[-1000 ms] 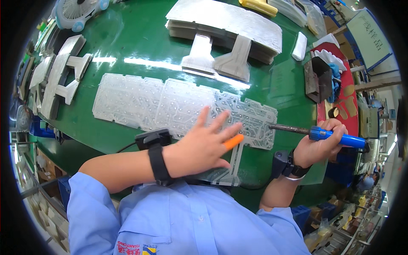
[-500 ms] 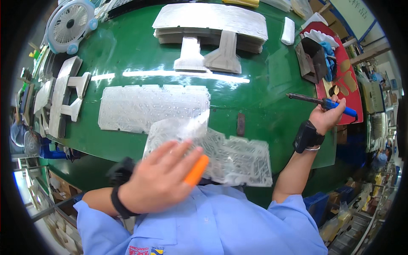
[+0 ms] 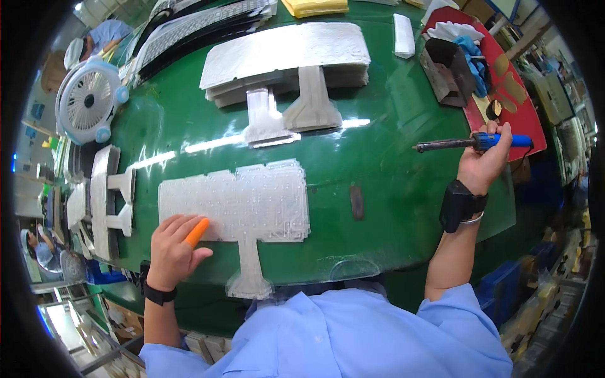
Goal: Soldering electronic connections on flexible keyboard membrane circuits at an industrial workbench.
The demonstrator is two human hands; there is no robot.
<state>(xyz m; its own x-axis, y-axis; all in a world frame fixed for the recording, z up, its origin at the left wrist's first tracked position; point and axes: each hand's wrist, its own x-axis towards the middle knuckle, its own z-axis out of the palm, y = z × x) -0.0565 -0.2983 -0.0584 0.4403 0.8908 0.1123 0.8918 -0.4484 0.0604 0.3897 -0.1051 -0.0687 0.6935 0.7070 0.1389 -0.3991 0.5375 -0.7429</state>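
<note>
My left hand (image 3: 175, 253) rests its fingers on the lower left edge of a stack of clear printed circuit films (image 3: 252, 201); its thumb stands apart and one finger wears an orange finger cot (image 3: 196, 232). The stack lies flat, and a narrow tail (image 3: 249, 268) that widens at its end runs from it over the table's near edge. Off to the right, my right hand (image 3: 485, 157) grips a soldering iron (image 3: 498, 140) by its blue handle. The iron's metal tip points left, raised above the table. Part of the left palm is hidden.
A tall stack of similar films (image 3: 283, 53) lies at the back, and another (image 3: 106, 201) at the left near a white fan (image 3: 88, 101). A dark small bar (image 3: 357, 203) lies on the green table (image 3: 391, 252). At right, a metal box (image 3: 446, 72) stands by a red board (image 3: 523, 120).
A clear film that was lifted near my body under my left hand no longer shows apart from the stack. My left hand has moved left. The right hand still holds the iron.
</note>
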